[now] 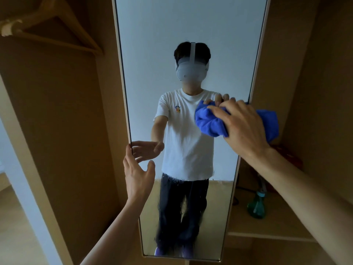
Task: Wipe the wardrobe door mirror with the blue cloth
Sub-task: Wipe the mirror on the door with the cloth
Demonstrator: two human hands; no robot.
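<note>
The tall wardrobe door mirror (189, 35) stands straight ahead in a pale frame and reflects me. Its lower part is streaked with wet droplets, below about waist height of the reflection. My right hand (242, 123) grips the bunched blue cloth (210, 123) and presses it against the glass near the mirror's right edge, at mid height. My left hand (137, 173) has its fingers straight at the mirror's left edge, fingertips touching the frame and thumb spread toward the glass.
A wooden hanger (55, 25) hangs inside the open wardrobe at upper left. To the right, behind the door, a green spray bottle (257, 205) stands on a wooden shelf (277, 226). Wooden wardrobe panels flank the mirror on both sides.
</note>
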